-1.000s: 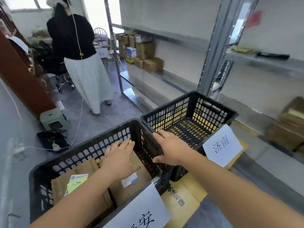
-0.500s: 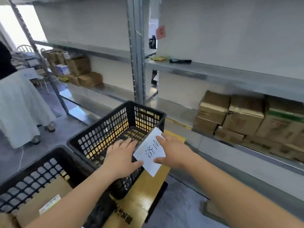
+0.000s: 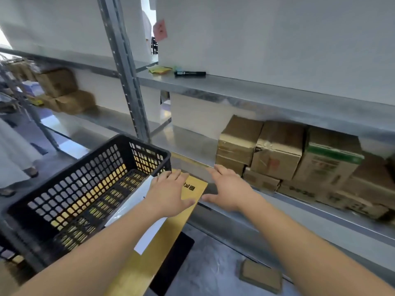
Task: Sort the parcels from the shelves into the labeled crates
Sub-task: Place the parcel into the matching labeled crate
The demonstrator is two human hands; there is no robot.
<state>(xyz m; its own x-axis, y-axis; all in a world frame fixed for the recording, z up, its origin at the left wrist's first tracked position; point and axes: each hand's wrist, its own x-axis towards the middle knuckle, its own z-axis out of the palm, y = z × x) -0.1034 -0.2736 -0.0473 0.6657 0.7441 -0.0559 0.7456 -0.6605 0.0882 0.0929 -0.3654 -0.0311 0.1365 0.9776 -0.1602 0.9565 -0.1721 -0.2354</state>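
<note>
Several brown cardboard parcels (image 3: 275, 150) are stacked on the lower metal shelf (image 3: 188, 144) at the right. A black lattice crate (image 3: 85, 184) with a white paper label (image 3: 132, 201) stands at the left on a yellow board (image 3: 162, 242). My left hand (image 3: 168, 193) hovers with straight fingers over the crate's right corner and the board. My right hand (image 3: 230, 189) reaches forward, fingers spread, just short of the nearest low parcel (image 3: 260, 180). Both hands hold nothing.
A black marker (image 3: 190, 73) and yellow packet (image 3: 160, 69) lie on the upper shelf. More boxes (image 3: 62, 92) sit on the far left shelf. A small flat parcel (image 3: 260, 276) lies on the floor. A person in a white skirt (image 3: 15, 157) stands at left.
My view has swung right from the two crates to the shelf. Both hands left the crates and label and moved toward the stacked parcels.
</note>
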